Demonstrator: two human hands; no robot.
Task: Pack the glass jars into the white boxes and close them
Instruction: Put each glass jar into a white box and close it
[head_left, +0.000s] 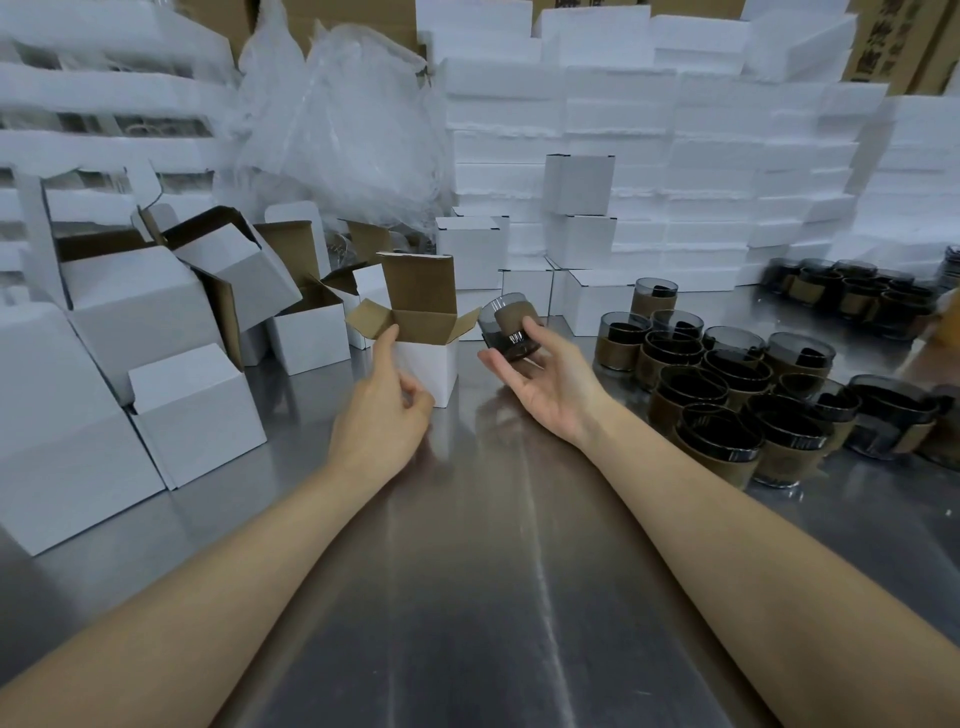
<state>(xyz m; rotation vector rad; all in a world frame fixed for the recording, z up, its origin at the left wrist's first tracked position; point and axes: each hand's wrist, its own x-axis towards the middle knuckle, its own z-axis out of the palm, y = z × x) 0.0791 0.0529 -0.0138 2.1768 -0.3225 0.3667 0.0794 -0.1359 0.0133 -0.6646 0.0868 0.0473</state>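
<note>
A small white box (434, 366) with a brown inside stands open on the steel table, its lid flap upright and side flaps spread. My left hand (383, 410) touches its left side flap with the index finger stretched out; the other fingers are curled. My right hand (545, 376) holds a dark glass jar (506, 325) with a brown band, tilted on its side, just to the right of the box's opening. Several more banded glass jars (727, 395) stand grouped on the table at the right.
Open empty white boxes (197, 410) pile up at the left. Closed white boxes (579, 184) are stacked behind the open one, before a wall of white foam blocks (727, 156). Crumpled clear plastic wrap (353, 130) sits at the back. The steel table (467, 571) reaches to me.
</note>
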